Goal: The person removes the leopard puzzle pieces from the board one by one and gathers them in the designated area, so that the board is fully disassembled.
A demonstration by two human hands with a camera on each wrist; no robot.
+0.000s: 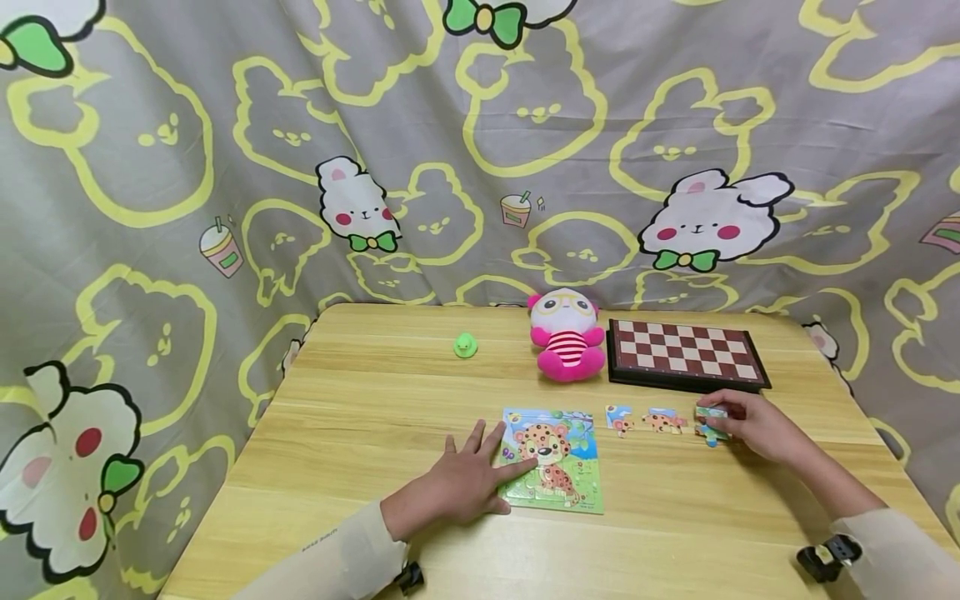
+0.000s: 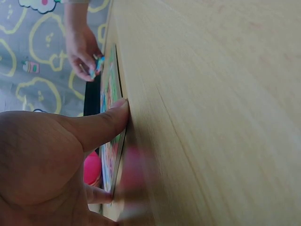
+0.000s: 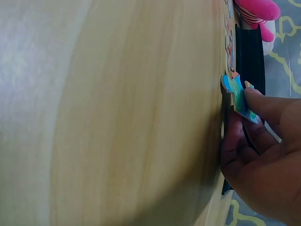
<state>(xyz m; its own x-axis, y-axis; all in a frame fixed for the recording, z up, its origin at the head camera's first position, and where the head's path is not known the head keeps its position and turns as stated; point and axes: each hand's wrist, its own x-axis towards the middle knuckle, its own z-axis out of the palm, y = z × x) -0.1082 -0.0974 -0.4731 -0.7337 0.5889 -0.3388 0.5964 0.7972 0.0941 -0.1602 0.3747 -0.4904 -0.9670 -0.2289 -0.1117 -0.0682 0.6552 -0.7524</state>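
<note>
A jigsaw puzzle (image 1: 579,467) with a spotted leopard cub lies flat on the wooden table. My left hand (image 1: 463,483) rests at its left edge with fingers spread, one finger reaching across the picture. In the left wrist view the thumb (image 2: 106,126) presses by the puzzle's edge. At the right, my right hand (image 1: 761,429) pinches a blue-green puzzle piece (image 3: 239,96) between thumb and fingers; in the head view its patterned parts (image 1: 712,427) show at the fingertips. Between the hands lie loose puzzle pieces, one blue and orange (image 1: 619,419), another spotted (image 1: 663,421).
Behind the loose pieces lies a brown-and-white checkered board (image 1: 686,350) in a black frame. To its left sits a pink plush toy (image 1: 567,346) in a striped top. A small green duck (image 1: 465,345) stands farther left. A patterned curtain (image 1: 420,167) hangs behind the table.
</note>
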